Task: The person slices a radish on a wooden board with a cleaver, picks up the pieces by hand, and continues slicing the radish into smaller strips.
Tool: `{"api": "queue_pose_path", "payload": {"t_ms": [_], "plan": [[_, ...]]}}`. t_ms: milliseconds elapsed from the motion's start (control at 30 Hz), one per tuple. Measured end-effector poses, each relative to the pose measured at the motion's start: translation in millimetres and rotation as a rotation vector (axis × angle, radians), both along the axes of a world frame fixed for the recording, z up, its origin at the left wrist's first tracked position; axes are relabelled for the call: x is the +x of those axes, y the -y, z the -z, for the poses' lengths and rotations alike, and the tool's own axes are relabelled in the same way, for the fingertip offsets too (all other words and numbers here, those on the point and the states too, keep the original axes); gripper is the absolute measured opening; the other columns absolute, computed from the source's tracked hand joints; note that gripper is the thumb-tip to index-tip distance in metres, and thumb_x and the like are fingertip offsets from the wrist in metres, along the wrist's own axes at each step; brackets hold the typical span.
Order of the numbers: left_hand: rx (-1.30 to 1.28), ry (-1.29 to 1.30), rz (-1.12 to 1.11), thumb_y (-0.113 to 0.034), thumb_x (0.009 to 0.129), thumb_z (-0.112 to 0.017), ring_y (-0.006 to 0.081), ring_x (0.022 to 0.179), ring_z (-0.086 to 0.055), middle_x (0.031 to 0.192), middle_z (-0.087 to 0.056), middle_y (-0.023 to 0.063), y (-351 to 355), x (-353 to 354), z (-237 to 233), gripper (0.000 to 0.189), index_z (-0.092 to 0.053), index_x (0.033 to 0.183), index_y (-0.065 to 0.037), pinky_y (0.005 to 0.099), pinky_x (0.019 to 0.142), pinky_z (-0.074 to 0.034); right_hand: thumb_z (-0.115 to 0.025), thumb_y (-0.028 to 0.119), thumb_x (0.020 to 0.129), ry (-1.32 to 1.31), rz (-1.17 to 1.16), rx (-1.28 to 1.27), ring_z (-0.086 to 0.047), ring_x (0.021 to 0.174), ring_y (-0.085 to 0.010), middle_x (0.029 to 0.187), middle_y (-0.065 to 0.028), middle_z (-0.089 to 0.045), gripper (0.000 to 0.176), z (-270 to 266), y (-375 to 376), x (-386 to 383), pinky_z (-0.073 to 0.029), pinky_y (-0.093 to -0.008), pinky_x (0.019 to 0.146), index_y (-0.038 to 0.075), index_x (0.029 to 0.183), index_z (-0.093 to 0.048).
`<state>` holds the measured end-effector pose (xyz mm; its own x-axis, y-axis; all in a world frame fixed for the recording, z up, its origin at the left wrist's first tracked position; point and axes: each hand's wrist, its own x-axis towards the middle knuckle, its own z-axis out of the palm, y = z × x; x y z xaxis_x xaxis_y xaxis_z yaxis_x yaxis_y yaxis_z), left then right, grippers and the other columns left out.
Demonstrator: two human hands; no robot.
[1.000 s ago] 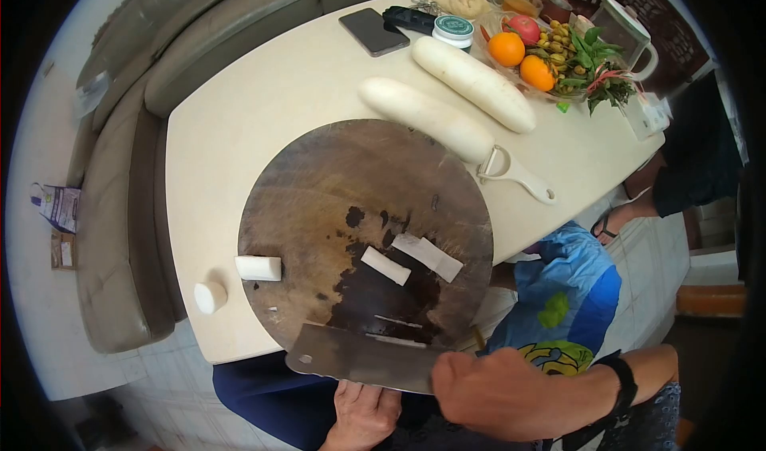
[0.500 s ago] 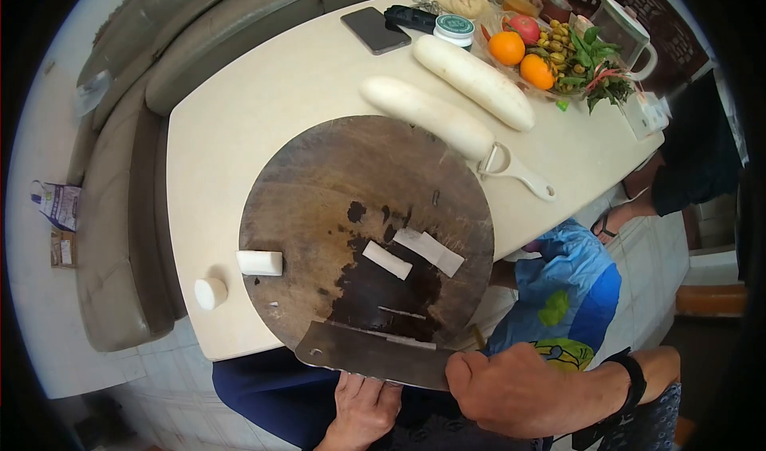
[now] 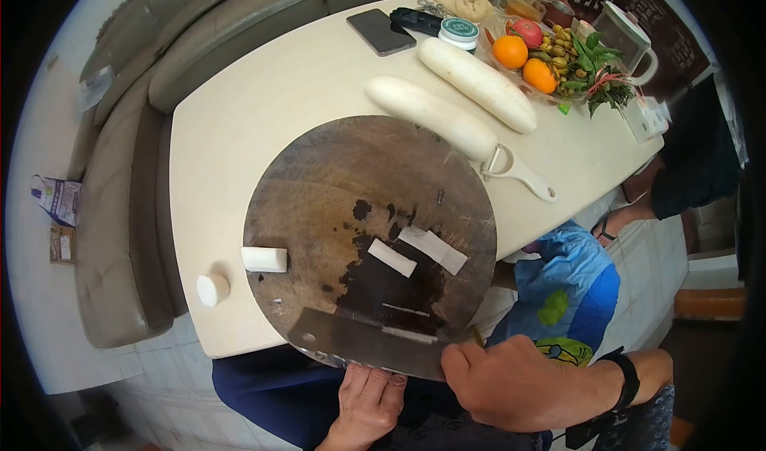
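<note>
My right hand (image 3: 527, 383) is wrapped around the handle of a cleaver (image 3: 367, 343), whose wide dark blade lies across the near edge of a round wooden cutting board (image 3: 319, 172). Below the blade is my left hand (image 3: 371, 403), its bent fingers together and their tips hidden by the cleaver. Anything under those fingertips is out of sight. On the board are a white radish block (image 3: 264, 259) at the left, a thick strip (image 3: 392, 258) and flat slices (image 3: 433, 249) near the wet middle. Thin slivers (image 3: 408, 335) lie beside the blade.
Two peeled white radishes (image 3: 479, 84) and a peeler (image 3: 520, 173) lie beyond the board. A short radish piece (image 3: 213, 290) stands left of it. Farther back are a phone (image 3: 381, 32), a jar (image 3: 459, 33) and a fruit bowl (image 3: 550, 60). Another person's foot (image 3: 622, 215) shows at right.
The cleaver's blade has shifted slightly up and left over the board, with my right hand still on its handle. My left hand stays below it. The board pieces keep their arrangement.
</note>
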<state>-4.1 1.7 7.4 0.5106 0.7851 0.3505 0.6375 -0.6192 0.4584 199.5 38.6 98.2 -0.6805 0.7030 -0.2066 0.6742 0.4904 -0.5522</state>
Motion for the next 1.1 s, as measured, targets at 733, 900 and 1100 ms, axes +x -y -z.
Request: {"api": "queue_pose_path", "payload": {"t_ms": [733, 900, 1100], "plan": [[-0.009, -0.025, -0.043, 0.004, 0.059, -0.066, 0.0334, 0.085, -0.063, 0.095, -0.062, 0.0162, 7, -1, -1, 0.032, -0.068, 0.090, 0.003, 0.0404, 0.077, -0.052, -0.063, 0.005, 0.068, -0.054, -0.021, 0.057, -0.060, 0.049, -0.0291, 0.063, -0.0164, -0.054, 0.022, 16, -2, -19, -0.045, -0.0384, 0.040, -0.006, 0.078, -0.047], [0.056, -0.021, -0.058, 0.005, 0.066, -0.063, 0.0315, 0.097, -0.061, 0.101, -0.062, 0.0151, 2, 9, -3, 0.032, -0.067, 0.098, 0.006, 0.0431, 0.086, -0.051, -0.062, 0.005, 0.067, -0.050, 0.019, 0.075, -0.061, 0.051, -0.0286, 0.062, -0.0153, -0.056, 0.019, 15, -18, 0, -0.046, -0.0370, 0.042, -0.004, 0.077, -0.049], [0.037, -0.051, -0.063, 0.006, 0.062, -0.070, 0.0343, 0.095, -0.061, 0.103, -0.061, 0.0158, 5, 8, 1, 0.035, -0.068, 0.097, 0.002, 0.0421, 0.083, -0.050, -0.063, 0.004, 0.066, -0.021, -0.002, 0.069, -0.062, 0.051, -0.0272, 0.063, -0.0157, -0.056, 0.020, 6, -10, 8, -0.047, -0.0359, 0.041, -0.005, 0.078, -0.050]]}}
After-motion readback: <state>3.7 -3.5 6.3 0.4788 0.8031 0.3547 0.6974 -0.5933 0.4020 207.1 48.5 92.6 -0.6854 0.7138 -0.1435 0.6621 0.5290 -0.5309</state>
